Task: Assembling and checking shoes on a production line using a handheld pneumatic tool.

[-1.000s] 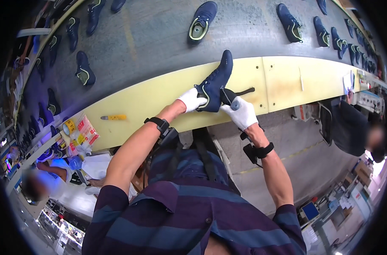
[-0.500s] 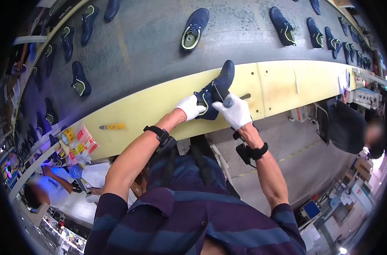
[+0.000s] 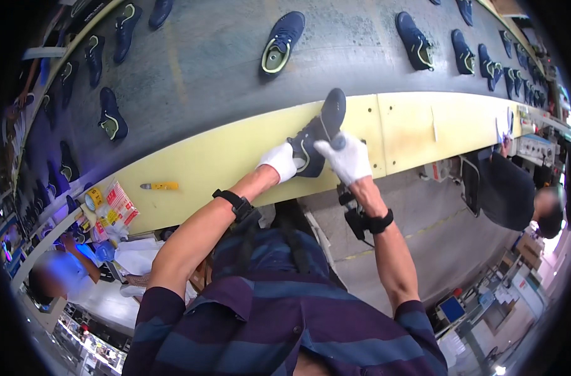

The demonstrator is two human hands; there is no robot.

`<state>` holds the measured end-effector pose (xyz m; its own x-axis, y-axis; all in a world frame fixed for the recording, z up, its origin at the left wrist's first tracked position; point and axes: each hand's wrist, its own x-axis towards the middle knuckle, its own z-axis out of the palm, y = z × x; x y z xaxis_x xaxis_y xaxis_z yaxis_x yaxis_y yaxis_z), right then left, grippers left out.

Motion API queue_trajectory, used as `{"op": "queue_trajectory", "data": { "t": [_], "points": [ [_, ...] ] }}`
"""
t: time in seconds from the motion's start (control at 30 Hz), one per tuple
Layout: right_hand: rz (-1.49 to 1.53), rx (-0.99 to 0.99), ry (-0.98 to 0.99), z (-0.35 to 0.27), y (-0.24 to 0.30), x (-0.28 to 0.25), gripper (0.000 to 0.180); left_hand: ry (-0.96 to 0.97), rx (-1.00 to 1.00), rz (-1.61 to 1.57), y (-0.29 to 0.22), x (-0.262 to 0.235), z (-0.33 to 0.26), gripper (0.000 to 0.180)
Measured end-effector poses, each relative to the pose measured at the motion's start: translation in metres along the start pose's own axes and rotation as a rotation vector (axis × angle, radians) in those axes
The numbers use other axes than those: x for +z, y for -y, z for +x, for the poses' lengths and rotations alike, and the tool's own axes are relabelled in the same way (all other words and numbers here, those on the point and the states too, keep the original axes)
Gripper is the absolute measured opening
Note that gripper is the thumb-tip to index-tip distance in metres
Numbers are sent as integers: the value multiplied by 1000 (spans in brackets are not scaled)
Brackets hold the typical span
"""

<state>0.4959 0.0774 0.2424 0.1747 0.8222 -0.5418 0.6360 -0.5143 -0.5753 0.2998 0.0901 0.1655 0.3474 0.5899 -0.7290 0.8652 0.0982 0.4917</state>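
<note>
Since half a second ago the right hand [image 3: 349, 158] has shifted slightly toward the toe of the dark blue shoe [image 3: 310, 143], carrying its tool [image 3: 338, 142] with it; the left hand [image 3: 279, 161] keeps its place, and the overall drift in the view looks like head movement.

The shoe is over the near desk [image 3: 229, 150], toe pointing away from the person; whether the sole rests flat or is slightly raised cannot be told. The white-gloved left fingers are closed around the heel and collar, a grip that seems meant to steady the shoe while leaving the forefoot free. The right fingers, also gloved, are curled around the tool's handle, its rounded blue-grey end showing by the thumb. Blur hides its working end, so its kind and any contact with the upper stay uncertain. No lettering on the shoe can be made out.

On the desk to the left lies a yellow utility knife [image 3: 161, 186], apart from the shoe and probably left within easy reach. Beyond it, at the desk's end, a yellow roll [image 3: 93, 198] with dark printing sits near a red-and-white printed packet [image 3: 120, 202]. A thin white strip [image 3: 434, 123] lies to the right. Across the desk, a grey surface [image 3: 216, 88] carries similar shoes [image 3: 283, 42], spaced apart, presumably for picking up singly.
</note>
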Motion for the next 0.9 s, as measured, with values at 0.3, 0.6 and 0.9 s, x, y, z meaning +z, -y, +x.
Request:
{"op": "queue_trajectory", "data": {
  "t": [0.3, 0.6, 0.9],
  "points": [
    [27, 22, 28, -22, -32, -7, 51, -84, 4, -95, -11, 5, -8, 47],
    [-29, -147, -14, 14, -4, -12, 52, -47, 0, -50, -19, 7, -2, 46],
    [-58, 9, 96, -27, -81, -4, 47, -41, 22, -121, 4, 12, 8, 56]
  ]
}}
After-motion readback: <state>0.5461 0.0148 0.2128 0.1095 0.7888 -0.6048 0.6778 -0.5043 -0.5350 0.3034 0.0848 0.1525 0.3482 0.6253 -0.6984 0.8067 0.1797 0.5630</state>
